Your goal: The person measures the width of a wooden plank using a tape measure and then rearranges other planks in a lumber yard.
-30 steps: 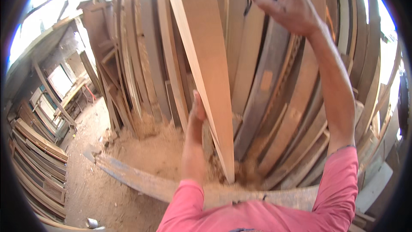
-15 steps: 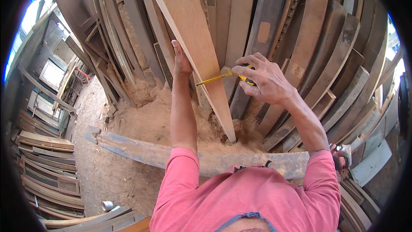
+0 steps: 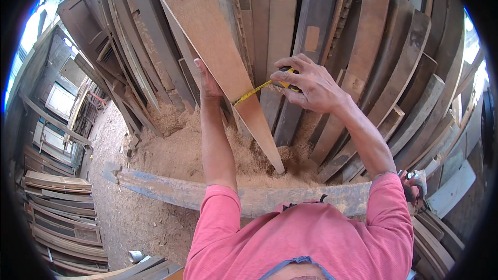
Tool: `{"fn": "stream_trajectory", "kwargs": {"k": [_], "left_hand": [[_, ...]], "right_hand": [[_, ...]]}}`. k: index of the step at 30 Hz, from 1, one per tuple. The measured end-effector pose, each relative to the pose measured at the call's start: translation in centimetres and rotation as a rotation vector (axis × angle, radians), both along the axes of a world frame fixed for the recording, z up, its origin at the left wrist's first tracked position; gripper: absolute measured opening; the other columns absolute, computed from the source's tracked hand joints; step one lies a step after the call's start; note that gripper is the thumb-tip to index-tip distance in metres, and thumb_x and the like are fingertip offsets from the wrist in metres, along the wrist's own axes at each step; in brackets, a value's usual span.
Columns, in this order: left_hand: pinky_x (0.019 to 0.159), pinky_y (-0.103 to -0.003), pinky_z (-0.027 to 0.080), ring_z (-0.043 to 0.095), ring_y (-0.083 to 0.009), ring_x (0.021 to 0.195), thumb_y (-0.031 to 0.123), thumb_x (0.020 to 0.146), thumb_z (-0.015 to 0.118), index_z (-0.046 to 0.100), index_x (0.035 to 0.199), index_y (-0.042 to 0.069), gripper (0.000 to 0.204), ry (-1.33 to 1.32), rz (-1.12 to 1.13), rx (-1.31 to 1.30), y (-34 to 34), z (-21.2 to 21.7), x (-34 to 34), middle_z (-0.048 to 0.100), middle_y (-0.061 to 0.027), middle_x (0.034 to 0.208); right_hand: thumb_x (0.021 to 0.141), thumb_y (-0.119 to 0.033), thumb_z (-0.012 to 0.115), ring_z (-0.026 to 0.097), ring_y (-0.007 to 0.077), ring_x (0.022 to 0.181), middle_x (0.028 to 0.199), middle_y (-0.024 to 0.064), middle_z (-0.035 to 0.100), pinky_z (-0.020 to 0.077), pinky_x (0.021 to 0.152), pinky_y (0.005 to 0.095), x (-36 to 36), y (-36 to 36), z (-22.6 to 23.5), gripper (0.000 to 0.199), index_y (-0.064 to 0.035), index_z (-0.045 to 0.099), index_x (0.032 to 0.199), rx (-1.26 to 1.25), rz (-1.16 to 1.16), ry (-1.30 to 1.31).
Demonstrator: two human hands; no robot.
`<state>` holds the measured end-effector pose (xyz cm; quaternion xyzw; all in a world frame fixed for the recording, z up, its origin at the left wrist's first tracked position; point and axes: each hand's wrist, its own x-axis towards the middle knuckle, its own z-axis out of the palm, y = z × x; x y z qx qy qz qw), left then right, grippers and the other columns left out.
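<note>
A long, light-brown wooden board (image 3: 212, 31) stands tilted in front of me, its lower end down in the sawdust. My left hand (image 3: 208, 80) is at the board's left edge, thumb pointing up; its fingers go behind the board and are hidden. In my right hand (image 3: 314, 85) is a tape measure (image 3: 287, 79) with a yellow and black case, held just right of the board. Its yellow blade (image 3: 251, 93) is drawn out across the board's face to the left edge, near my left hand.
Many planks (image 3: 282, 26) lean upright behind the board. A worn beam (image 3: 306, 199) lies crosswise close to me, over ground covered in sawdust (image 3: 171, 145). Stacked frames and boards (image 3: 62, 212) are at the left, with a white cup (image 3: 135, 256) nearby. A red tool (image 3: 412, 189) lies at the right.
The board's upper part has swung left and its broad face has turned more toward me. Both hands have shifted slightly left and up with it, the tape still stretched across.
</note>
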<state>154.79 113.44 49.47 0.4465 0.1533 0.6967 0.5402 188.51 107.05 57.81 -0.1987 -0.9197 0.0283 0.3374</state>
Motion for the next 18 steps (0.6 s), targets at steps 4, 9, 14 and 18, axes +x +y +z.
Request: {"fn": "stream_trajectory", "kwargs": {"k": [4,9,14,18], "left_hand": [[0.076,-0.045,0.054,0.065,-0.0306,0.084,0.078,0.081,0.058,0.045,0.133,-0.01,0.103,-0.002,0.008,0.024,-0.2,0.1,-0.4,0.065,-0.0194,0.095],[0.075,-0.044,0.054,0.066,-0.0311,0.082,0.074,0.083,0.057,0.047,0.13,-0.011,0.098,-0.004,-0.015,0.002,-0.3,1.0,0.8,0.066,-0.0199,0.092],[0.072,-0.042,0.056,0.066,-0.0313,0.084,0.069,0.086,0.059,0.048,0.128,-0.011,0.091,0.053,0.035,0.053,0.4,0.3,-1.7,0.066,-0.0198,0.092],[0.073,-0.041,0.057,0.067,-0.0303,0.087,0.061,0.086,0.065,0.051,0.127,-0.009,0.082,0.091,-0.033,0.097,-1.8,-1.7,-0.5,0.066,-0.0189,0.096]], "right_hand": [[0.082,-0.014,0.066,0.054,0.0339,0.12,0.131,0.0115,0.057,0.0492,0.096,0.0463,-0.2,0.2,0.0,0.039,-0.0134,0.067,0.121,-0.011,0.022,0.009],[0.08,-0.013,0.066,0.054,0.0336,0.12,0.13,0.0119,0.058,0.0495,0.097,0.0453,0.2,0.5,-0.3,0.043,-0.0127,0.065,0.123,-0.002,0.012,0.012],[0.082,-0.018,0.067,0.053,0.0365,0.121,0.131,0.0159,0.057,0.0478,0.101,0.0462,0.4,-2.3,-3.1,0.055,-0.0134,0.056,0.136,-0.202,0.068,0.044],[0.083,-0.028,0.066,0.052,0.0414,0.123,0.132,0.0224,0.056,0.0456,0.102,0.0494,2.4,-5.2,-16.2,0.065,-0.0122,0.046,0.143,-0.56,-0.125,-0.06]]}}
